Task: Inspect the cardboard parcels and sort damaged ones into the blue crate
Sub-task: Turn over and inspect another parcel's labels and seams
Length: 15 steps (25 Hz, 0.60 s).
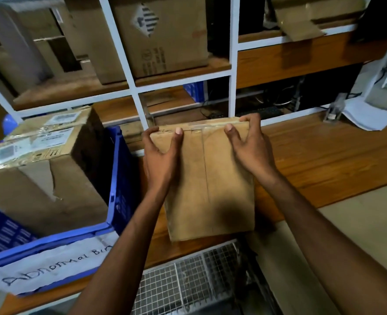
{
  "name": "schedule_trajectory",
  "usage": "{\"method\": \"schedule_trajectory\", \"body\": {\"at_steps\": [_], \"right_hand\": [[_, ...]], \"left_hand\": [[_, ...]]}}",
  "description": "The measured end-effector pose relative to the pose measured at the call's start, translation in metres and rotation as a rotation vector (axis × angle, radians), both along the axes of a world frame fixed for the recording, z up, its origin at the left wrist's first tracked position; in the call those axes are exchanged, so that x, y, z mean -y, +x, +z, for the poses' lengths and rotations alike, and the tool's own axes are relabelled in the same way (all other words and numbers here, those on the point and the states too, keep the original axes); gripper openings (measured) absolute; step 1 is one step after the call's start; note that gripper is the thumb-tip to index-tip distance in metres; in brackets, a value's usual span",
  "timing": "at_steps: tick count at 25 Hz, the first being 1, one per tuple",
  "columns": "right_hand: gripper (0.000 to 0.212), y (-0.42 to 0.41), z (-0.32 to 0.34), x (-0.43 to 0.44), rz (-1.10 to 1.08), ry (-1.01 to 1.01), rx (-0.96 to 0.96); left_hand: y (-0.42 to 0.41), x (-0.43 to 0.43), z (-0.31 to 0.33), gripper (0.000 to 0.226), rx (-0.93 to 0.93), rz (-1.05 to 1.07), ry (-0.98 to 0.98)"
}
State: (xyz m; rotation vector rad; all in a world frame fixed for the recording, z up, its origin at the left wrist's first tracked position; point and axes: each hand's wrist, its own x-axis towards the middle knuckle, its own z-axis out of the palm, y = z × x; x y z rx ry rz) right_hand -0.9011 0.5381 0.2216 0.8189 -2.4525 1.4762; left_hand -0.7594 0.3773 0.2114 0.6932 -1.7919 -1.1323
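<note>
A flat brown cardboard parcel (pixel 210 185) stands tilted in the middle, above the wooden shelf. My left hand (pixel 160 160) grips its upper left corner, thumb on the front face. My right hand (pixel 249 144) grips the upper right corner, fingers curled over the top edge. Tape runs along the parcel's top edge. To the left stands the blue crate (pixel 117 178), labelled "Abnormal Bin" on a white paper strip. Inside it sits a large cardboard box (pixel 40 169) with a torn, dented side and shipping labels on top.
A white-framed rack with wooden shelves (pixel 324 160) surrounds the work spot. Large cardboard boxes (pixel 160 39) fill the upper shelf. White papers (pixel 367 117) lie at the right. A wire mesh basket (pixel 194 278) sits below the shelf edge.
</note>
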Motion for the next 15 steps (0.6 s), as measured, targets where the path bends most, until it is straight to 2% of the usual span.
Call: {"method": "schedule_trajectory", "body": {"at_steps": [4, 7, 9, 13, 15], "right_hand": [[0.053, -0.007, -0.002, 0.023, -0.091, -0.033, -0.053], [0.074, -0.005, -0.005, 0.034, -0.081, -0.021, -0.005], [0.079, -0.006, -0.006, 0.040, -0.128, -0.029, -0.035], [0.092, -0.012, -0.010, 0.046, -0.077, -0.007, 0.010], [0.091, -0.017, -0.010, 0.049, -0.091, -0.015, -0.002]], "left_hand": [[-0.011, 0.012, 0.001, 0.063, 0.037, 0.071, -0.044], [-0.021, 0.012, -0.003, 0.096, 0.107, 0.084, -0.136], [-0.027, 0.010, -0.003, 0.109, 0.155, 0.095, -0.165], [-0.034, 0.013, -0.007, 0.113, 0.151, 0.148, -0.206], [-0.039, 0.020, -0.008, 0.110, 0.165, 0.149, -0.195]]}}
